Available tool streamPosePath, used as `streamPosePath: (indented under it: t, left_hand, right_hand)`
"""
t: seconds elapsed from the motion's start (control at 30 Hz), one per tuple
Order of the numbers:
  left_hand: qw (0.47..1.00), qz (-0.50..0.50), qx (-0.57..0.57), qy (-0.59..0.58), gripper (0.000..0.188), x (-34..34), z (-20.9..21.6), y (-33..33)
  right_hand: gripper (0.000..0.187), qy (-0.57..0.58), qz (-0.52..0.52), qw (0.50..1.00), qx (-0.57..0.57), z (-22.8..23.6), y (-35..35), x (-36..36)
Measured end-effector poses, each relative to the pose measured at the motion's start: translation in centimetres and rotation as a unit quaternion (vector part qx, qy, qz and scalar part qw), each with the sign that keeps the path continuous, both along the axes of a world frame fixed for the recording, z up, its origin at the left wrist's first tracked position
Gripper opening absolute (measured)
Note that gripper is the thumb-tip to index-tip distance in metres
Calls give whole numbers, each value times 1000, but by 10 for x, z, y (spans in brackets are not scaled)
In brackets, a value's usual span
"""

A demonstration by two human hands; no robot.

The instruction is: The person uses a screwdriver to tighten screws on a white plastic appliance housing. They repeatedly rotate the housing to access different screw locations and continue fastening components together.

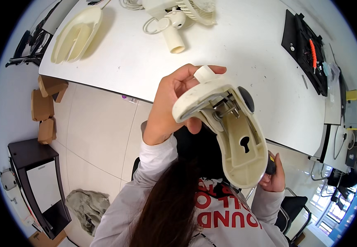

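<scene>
Cream housing (246,158): held up off the table (236,47), just in front of its near edge, above the person's lap. Hollow side faces the camera, long axis tilted, wider end down toward lower right. Keyhole-shaped slot in its floor, metal rods and a spring farther up, dark round knob (246,99) on its right flank.
Left hand (166,101): wrapped around the housing's upper end, fingers behind it near the short tube stub, thumb showing below. Carries it.
Right hand (274,177): lower right, beside the housing's wide end, fingers closed around a dark handle with yellow (271,164). Can't tell if handle touches housing; its far end is hidden.
Table, far left: cream oval shell (59,49), notched.
Table, far middle: cream assembly with an open tube (174,40), white cable beside it.
Table, right: open black tool case (320,76), orange-red tool (312,53) inside.
</scene>
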State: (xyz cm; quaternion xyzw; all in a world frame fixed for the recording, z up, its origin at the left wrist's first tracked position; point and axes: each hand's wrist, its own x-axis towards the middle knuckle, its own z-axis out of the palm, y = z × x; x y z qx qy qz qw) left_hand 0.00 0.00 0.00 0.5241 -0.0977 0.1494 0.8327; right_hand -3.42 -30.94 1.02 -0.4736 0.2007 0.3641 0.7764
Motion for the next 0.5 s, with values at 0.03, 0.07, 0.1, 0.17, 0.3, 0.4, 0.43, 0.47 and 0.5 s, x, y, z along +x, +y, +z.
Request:
streamPosePath:
  t: [0.03,0.07,0.1,0.17,0.3,0.4,0.43,0.47,0.5]
  left_hand:
    - [1000,-24,-6,9,41,-1,0,4]
    - [998,-48,-18,21,43,-1,1,6]
    - [997,-71,-28,29,45,-1,1,9]
    - [990,-116,-57,51,50,0,2,11]
    - [985,-162,-56,8,70,6,-2,10]
    - [979,-197,-32,48,81,10,-2,14]
    - [982,-186,-9,42,74,12,-2,12]
    - [984,-175,15,34,67,14,-1,11]
    - [983,-170,-25,64,55,14,-2,8]
  right_hand:
    - [58,-7,-3,999,38,1,0,-4]
    - [56,-14,-6,997,76,1,0,-6]
    - [55,-54,44,995,71,1,-2,-6]
    - [52,-134,142,979,61,1,-6,-4]
    - [48,-39,114,969,216,-18,-23,-12]
    - [51,56,61,965,250,-19,-27,-22]
    - [51,91,39,959,267,-19,-26,-24]
    - [51,94,39,958,268,-21,-24,-26]
    - [52,81,49,968,234,-22,-24,-27]
